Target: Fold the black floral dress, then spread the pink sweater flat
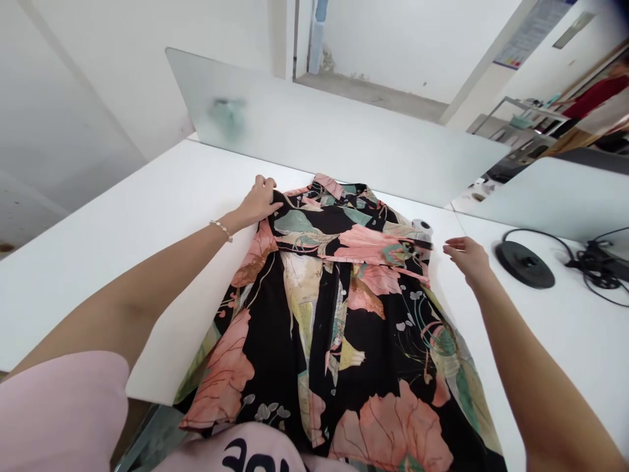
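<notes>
A black floral shirt (373, 314) with large pink flowers lies spread on the white table, collar away from me and hem hanging towards my body. One sleeve (354, 244) is laid across the chest, its cuff end pointing right. At the shirt's left shoulder, my left hand (259, 202) has its thumb and fingers closed on the fabric edge. My right hand (466, 257) hovers just off the cuff end on the right. Its fingers are slightly apart and hold nothing.
The white table (122, 249) is bounded at the back by a frosted divider (344, 131). A small white round object (421, 227) sits by the right shoulder. Farther right are a black round base (525, 264) and tangled black cables (602, 262). A person in red (597, 95) shows at upper right.
</notes>
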### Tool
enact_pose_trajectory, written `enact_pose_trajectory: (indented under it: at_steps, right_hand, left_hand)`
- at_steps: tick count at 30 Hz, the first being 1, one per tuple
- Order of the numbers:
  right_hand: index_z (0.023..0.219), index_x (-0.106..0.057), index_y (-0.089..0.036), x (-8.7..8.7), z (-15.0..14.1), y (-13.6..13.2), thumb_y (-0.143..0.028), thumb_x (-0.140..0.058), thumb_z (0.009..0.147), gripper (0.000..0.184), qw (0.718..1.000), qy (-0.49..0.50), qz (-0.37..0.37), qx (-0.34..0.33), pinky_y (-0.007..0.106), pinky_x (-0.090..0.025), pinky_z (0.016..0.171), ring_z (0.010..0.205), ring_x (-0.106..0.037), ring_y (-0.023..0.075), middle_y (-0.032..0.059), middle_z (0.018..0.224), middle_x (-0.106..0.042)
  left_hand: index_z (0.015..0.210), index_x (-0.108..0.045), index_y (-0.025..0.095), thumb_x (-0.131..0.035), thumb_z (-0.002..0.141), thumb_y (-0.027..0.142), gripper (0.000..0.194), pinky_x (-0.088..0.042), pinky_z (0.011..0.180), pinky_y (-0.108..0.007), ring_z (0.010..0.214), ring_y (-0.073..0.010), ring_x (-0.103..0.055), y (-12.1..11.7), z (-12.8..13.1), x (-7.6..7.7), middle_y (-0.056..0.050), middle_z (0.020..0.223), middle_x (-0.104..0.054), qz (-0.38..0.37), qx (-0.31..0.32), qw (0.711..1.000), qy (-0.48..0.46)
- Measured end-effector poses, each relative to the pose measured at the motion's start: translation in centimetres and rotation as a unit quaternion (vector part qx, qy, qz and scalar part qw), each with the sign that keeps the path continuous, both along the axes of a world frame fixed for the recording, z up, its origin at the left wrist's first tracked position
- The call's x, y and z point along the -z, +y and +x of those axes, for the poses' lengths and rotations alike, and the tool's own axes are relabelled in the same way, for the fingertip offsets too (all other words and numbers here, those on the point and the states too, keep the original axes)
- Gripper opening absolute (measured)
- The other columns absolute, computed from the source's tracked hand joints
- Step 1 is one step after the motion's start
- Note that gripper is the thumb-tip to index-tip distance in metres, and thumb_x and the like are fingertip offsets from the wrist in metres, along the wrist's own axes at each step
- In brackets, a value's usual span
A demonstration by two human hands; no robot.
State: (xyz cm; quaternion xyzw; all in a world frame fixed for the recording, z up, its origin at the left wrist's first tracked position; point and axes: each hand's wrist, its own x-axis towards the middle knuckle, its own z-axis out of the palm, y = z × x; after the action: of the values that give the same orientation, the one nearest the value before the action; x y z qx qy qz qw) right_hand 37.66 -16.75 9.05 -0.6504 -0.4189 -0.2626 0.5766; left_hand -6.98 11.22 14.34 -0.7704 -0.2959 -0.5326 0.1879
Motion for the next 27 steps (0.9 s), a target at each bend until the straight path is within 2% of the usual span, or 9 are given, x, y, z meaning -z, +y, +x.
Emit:
enact_pose_trajectory:
  at_steps: [3, 5, 9, 12, 16, 19, 22, 25, 27]
  right_hand:
    - [0.091, -0.063, -0.015, -1.1, 0.6, 1.5, -0.024, -0.063, 0.078, 0.015, 0.999, -0.006, -0.017, 0.038, 0.035, -0.044, 0.082, 0.087, -0.060, 0.0210, 0.0125, 0.095, -0.067]
    - [0.092, -0.065, -0.015, -2.4, 0.4, 2.6, -0.027, -0.063, 0.080, 0.018, 0.998, -0.021, -0.029, 0.043, 0.035, -0.043, 0.087, 0.091, -0.060, 0.0219, 0.0114, 0.096, -0.067]
    - [0.104, -0.067, -0.012, -5.2, -0.6, 5.9, -0.037, -0.067, 0.077, 0.037, 0.989, -0.095, -0.092, 0.072, 0.038, -0.045, 0.091, 0.098, -0.060, 0.0267, 0.0141, 0.103, -0.065]
    - [0.116, -0.065, -0.009, -6.6, -1.1, 8.5, -0.038, -0.073, 0.071, 0.054, 0.973, -0.148, -0.141, 0.106, 0.040, -0.046, 0.092, 0.100, -0.060, 0.0289, 0.0168, 0.111, -0.062]
    - [0.128, -0.058, -0.009, -7.4, -1.9, 10.4, -0.035, -0.077, 0.067, 0.070, 0.964, -0.151, -0.188, 0.107, 0.039, -0.048, 0.092, 0.102, -0.059, 0.0295, 0.0172, 0.115, -0.061]
    - [0.131, -0.055, -0.009, -7.8, -2.5, 10.9, -0.033, -0.077, 0.065, 0.073, 0.967, -0.138, -0.194, 0.094, 0.038, -0.048, 0.090, 0.101, -0.059, 0.0289, 0.0167, 0.114, -0.062]
    - [0.120, -0.061, -0.011, -8.1, -3.2, 10.9, -0.032, -0.076, 0.066, 0.060, 0.970, -0.120, -0.200, 0.070, 0.033, -0.049, 0.080, 0.084, -0.060, 0.0236, 0.0099, 0.094, -0.065]
    - [0.080, -0.063, -0.015, -8.0, -3.9, 10.7, -0.033, -0.074, 0.068, 0.025, 0.969, -0.125, -0.212, 0.031, 0.028, -0.044, 0.066, 0.065, -0.051, 0.0166, 0.0007, 0.065, -0.054]
    - [0.063, -0.050, -0.018, -7.7, -4.5, 10.4, -0.039, -0.071, 0.071, 0.030, 0.974, -0.115, -0.193, -0.027, 0.025, -0.038, 0.059, 0.058, -0.043, 0.0128, -0.0030, 0.056, -0.042]
  left_hand:
    - [0.129, -0.046, 0.010, -0.055, 0.085, 0.044, 0.056, -0.042, 0.095, -0.045, 0.123, -0.0387, -0.043, -0.4, 0.9, -0.7, -0.022, 0.131, -0.041, 0.025, -0.021, 0.999, 0.014]
    - [0.131, -0.045, 0.010, -0.051, 0.086, 0.052, 0.062, -0.040, 0.098, -0.047, 0.124, -0.0392, -0.042, -0.5, 1.7, -1.8, -0.022, 0.130, -0.043, 0.015, -0.014, 0.999, 0.039]
    - [0.133, -0.044, 0.009, -0.057, 0.075, 0.067, 0.083, -0.040, 0.098, -0.043, 0.120, -0.0371, -0.047, 0.1, 3.9, -4.5, -0.021, 0.127, -0.047, -0.042, 0.009, 0.994, 0.105]
    - [0.132, -0.044, 0.008, -0.068, 0.065, 0.062, 0.089, -0.042, 0.094, -0.039, 0.115, -0.0357, -0.050, 0.9, 5.5, -5.6, -0.021, 0.124, -0.050, -0.052, 0.019, 0.990, 0.128]
    - [0.129, -0.046, 0.007, -0.077, 0.055, 0.053, 0.093, -0.043, 0.081, -0.034, 0.100, -0.0314, -0.055, 1.6, 6.7, -6.0, -0.020, 0.117, -0.055, -0.089, 0.021, 0.989, 0.116]
    - [0.113, -0.058, 0.008, -0.077, 0.052, 0.054, 0.079, -0.040, 0.072, -0.030, 0.089, -0.0283, -0.056, 1.5, 6.8, -6.3, -0.016, 0.101, -0.061, -0.138, 0.007, 0.983, 0.122]
    - [0.084, -0.065, 0.012, -0.073, 0.054, 0.056, 0.053, -0.035, 0.065, -0.029, 0.073, -0.0225, -0.054, 0.7, 6.7, -6.7, -0.008, 0.074, -0.059, -0.165, 0.013, 0.971, 0.173]
    - [0.074, -0.063, 0.015, -0.070, 0.057, 0.058, 0.046, -0.032, 0.062, -0.028, 0.065, -0.0183, -0.049, -0.5, 6.8, -6.7, -0.003, 0.062, -0.053, -0.131, 0.041, 0.970, 0.199]
    - [0.074, -0.063, 0.015, -0.066, 0.061, 0.061, 0.048, -0.032, 0.062, -0.028, 0.064, -0.0169, -0.048, -1.0, 6.9, -6.5, -0.003, 0.063, -0.053, -0.107, 0.068, 0.970, 0.206]
